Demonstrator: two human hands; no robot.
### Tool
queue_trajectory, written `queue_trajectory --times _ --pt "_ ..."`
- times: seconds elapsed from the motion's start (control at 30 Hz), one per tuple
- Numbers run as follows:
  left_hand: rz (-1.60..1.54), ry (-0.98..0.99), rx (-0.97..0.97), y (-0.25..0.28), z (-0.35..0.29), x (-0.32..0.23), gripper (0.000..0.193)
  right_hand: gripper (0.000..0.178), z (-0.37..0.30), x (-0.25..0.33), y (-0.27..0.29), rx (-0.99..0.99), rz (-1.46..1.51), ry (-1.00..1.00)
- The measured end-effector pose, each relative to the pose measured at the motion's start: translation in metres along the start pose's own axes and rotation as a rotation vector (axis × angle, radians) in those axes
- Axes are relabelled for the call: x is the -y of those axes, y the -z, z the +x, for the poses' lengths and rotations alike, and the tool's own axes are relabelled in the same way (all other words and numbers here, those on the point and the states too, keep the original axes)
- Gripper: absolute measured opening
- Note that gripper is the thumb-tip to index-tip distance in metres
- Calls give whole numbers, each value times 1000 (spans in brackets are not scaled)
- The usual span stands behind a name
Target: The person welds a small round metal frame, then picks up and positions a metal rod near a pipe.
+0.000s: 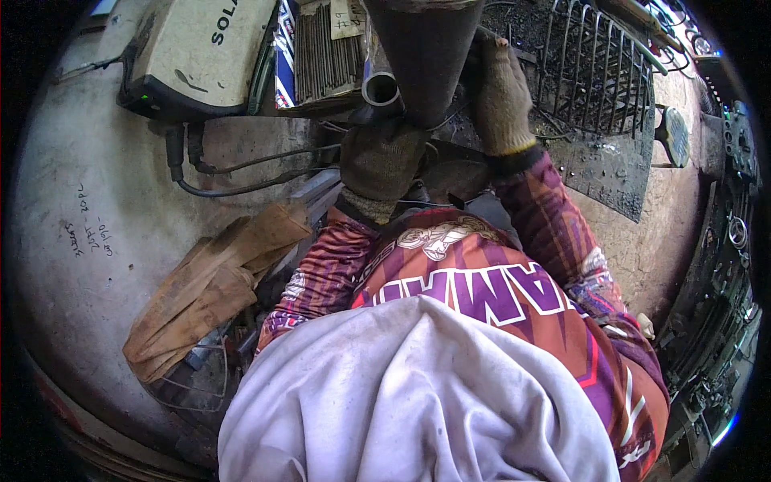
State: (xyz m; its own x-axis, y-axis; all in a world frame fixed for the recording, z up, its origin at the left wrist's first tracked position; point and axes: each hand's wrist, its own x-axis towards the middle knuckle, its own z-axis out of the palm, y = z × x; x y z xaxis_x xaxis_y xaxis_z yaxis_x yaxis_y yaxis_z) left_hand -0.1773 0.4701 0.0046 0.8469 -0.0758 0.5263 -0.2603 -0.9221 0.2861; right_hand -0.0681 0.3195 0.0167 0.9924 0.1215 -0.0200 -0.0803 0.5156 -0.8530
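Note:
A dark, tapered cylinder (424, 60) fills the top middle of the view, its wider end uppermost. Against its right side lies my right hand (503, 104) in a tan knitted glove, with one bare fingertip showing; its fingers bend toward the cylinder and are partly hidden. Below the cylinder's narrow end is my left hand (384, 163), in a darker, dirty knitted glove. It is curled like a fist, back up, and whatever it may grip is hidden. Just above and left of that hand lies an open-ended metal pipe (380, 88).
A pale welding machine (205, 56) with thick cables (241, 185) stands at upper left. Beside it an open box (301, 100) holds welding rods (329, 52). A brown leather piece (217, 289) lies at left. A barred metal rack (598, 68) is on a dark sheet (618, 177) at right.

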Motion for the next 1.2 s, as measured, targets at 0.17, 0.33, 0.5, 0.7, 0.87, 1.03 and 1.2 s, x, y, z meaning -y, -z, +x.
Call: queue_trajectory --times 0.17,0.33,0.5,0.7,0.87,1.03,1.2 --pt "-67 -23 -26 -5 -3 4 23 42 -49 20 23 -220 -394 -48" --pt "-89 -64 -23 -13 -5 14 22 41 -59 16 22 -109 -542 -368" --pt "-23 -61 42 1 -5 0 21 41 -46 -8 24 -81 -599 -372" --pt "-229 48 -25 4 -3 -17 24 44 -41 -21 27 -89 -574 -393" --pt "-59 79 127 14 -8 -24 22 42 -53 -9 28 -19 -680 -327" --pt "8 -63 295 29 -15 -27 17 38 -74 20 11 171 -439 -292" --pt "-607 540 135 53 -52 -21 12 42 -106 38 29 -15 -294 -349"
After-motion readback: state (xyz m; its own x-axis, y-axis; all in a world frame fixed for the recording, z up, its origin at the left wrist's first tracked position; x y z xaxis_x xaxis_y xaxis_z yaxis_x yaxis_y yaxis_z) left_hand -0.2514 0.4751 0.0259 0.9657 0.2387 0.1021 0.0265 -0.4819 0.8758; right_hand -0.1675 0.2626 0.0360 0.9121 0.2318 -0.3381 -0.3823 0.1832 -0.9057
